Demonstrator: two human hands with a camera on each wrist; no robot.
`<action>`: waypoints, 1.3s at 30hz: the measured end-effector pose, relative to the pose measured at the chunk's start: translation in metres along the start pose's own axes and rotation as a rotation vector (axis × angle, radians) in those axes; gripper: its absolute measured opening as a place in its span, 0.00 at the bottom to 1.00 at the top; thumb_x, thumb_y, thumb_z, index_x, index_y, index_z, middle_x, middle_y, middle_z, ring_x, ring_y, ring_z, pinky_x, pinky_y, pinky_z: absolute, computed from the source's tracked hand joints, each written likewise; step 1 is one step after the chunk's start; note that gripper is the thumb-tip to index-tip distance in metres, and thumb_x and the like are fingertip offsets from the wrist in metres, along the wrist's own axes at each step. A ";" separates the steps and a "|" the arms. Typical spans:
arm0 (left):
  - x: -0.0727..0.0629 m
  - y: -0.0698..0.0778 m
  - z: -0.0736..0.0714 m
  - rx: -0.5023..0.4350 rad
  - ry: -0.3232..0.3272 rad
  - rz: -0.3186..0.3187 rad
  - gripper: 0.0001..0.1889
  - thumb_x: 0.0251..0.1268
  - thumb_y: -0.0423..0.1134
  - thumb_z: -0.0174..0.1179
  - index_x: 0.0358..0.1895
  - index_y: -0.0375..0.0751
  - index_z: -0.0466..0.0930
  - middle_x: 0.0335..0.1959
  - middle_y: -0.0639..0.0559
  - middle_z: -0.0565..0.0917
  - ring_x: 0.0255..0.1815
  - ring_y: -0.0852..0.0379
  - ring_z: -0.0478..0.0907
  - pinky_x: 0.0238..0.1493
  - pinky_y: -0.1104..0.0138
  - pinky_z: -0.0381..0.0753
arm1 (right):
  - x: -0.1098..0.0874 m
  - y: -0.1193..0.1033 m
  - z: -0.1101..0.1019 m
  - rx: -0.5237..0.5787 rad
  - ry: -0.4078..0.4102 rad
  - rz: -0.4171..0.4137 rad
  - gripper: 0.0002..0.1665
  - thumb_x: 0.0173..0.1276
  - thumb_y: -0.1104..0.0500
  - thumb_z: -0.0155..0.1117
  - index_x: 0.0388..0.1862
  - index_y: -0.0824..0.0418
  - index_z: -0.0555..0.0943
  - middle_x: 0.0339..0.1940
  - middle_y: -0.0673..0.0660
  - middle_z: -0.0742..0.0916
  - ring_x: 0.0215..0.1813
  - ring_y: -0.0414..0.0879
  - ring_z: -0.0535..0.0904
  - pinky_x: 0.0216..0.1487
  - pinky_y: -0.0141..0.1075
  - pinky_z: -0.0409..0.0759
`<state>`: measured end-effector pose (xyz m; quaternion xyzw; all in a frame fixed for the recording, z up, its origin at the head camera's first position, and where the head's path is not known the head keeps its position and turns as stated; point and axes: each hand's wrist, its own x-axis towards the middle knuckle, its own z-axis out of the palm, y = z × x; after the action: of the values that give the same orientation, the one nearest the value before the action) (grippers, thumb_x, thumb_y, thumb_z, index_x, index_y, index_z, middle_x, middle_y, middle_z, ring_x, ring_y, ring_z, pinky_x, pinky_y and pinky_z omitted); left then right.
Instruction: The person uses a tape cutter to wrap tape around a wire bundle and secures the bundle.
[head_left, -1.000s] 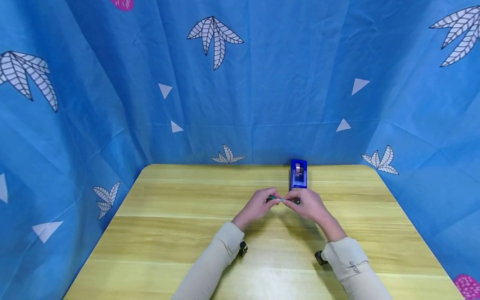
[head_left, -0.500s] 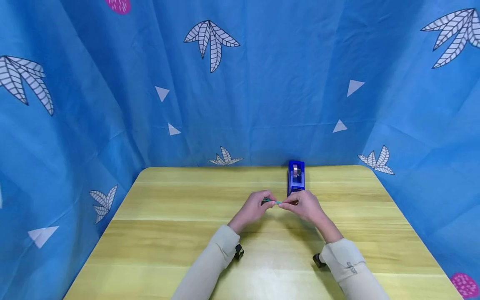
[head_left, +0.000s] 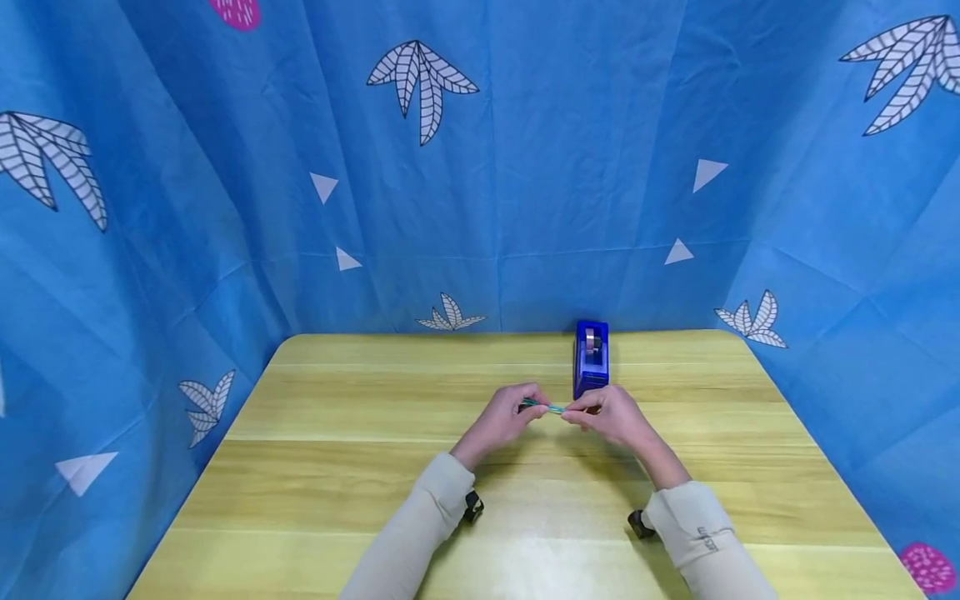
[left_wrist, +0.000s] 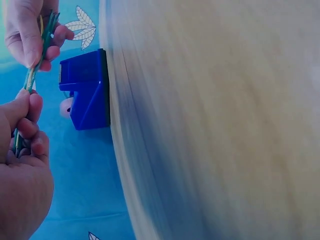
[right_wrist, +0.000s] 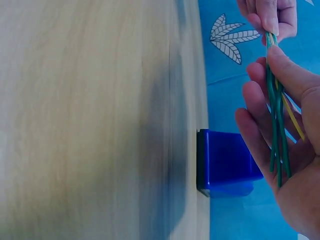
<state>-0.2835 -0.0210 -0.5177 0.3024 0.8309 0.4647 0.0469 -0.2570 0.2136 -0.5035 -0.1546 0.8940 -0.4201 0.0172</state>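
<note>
In the head view, my left hand (head_left: 504, 422) and right hand (head_left: 617, 415) meet above the table, both pinching a bundle of thin green strands (head_left: 555, 409). The right wrist view shows the green strands (right_wrist: 272, 100), with a yellow strand (right_wrist: 292, 116) among them, fanning loosely over my right palm. Thumb and fingers of my left hand (right_wrist: 272, 15) grip the other part. Between the hands, the bundle's middle (left_wrist: 31, 77) has a shiny, whitish look, perhaps clear tape. A blue tape dispenser (head_left: 592, 358) with a small roll stands just beyond my right hand, apart from it.
The wooden table (head_left: 337, 483) carries the dispenser near its far edge. A blue patterned curtain (head_left: 570, 167) hangs behind it and along both sides. A black wrist device (head_left: 640, 523) sits at my right cuff, another (head_left: 473, 506) at my left.
Both hands have drawn slightly apart and a little toward me, baring more of the bundle between them. The head view has shifted slightly. The dispenser stays in place on the table.
</note>
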 end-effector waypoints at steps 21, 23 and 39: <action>-0.006 -0.002 -0.003 0.009 -0.012 -0.039 0.06 0.78 0.40 0.59 0.45 0.44 0.84 0.37 0.48 0.86 0.27 0.62 0.68 0.29 0.72 0.70 | -0.010 0.012 -0.005 -0.085 0.031 0.001 0.07 0.69 0.55 0.74 0.40 0.56 0.93 0.36 0.50 0.92 0.39 0.42 0.80 0.36 0.33 0.78; -0.007 -0.001 -0.004 0.004 -0.010 -0.052 0.07 0.79 0.41 0.59 0.46 0.43 0.84 0.38 0.48 0.86 0.27 0.62 0.69 0.29 0.72 0.70 | -0.013 0.013 -0.007 -0.080 0.038 -0.004 0.07 0.69 0.56 0.74 0.41 0.57 0.93 0.37 0.51 0.92 0.40 0.42 0.81 0.38 0.33 0.79; -0.010 0.001 -0.011 -0.030 -0.015 -0.095 0.10 0.80 0.42 0.57 0.50 0.40 0.84 0.46 0.44 0.87 0.45 0.46 0.84 0.35 0.70 0.77 | -0.019 0.018 -0.010 0.147 0.075 0.095 0.12 0.72 0.57 0.70 0.48 0.63 0.90 0.50 0.65 0.89 0.39 0.54 0.92 0.46 0.42 0.89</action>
<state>-0.2793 -0.0340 -0.5131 0.2654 0.8368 0.4723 0.0797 -0.2454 0.2377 -0.5123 -0.0945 0.8671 -0.4888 0.0147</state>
